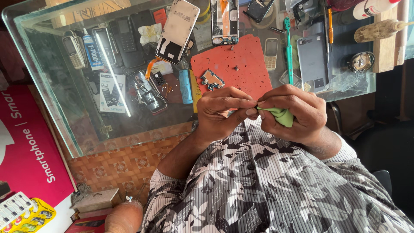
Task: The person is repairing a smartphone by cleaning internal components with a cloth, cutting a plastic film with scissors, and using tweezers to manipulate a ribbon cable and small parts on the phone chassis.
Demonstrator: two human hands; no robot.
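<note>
Glass surface (64,86) carries phone parts at twelve o'clock. Right hand (297,114) bunches a crumpled green cloth (280,115); left hand (222,108) grip pinches its nine-o'clock tip.

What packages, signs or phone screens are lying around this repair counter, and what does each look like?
Battery package: under the glass, left; flat, white, with dark phone pictures.
Tube: under the glass, beside the old keypad phones; narrow, blue and white.
Banner: far left, below the counter; magenta with white lettering.
Keypad phone: right of the red mat; pale, small blank screen.
</note>
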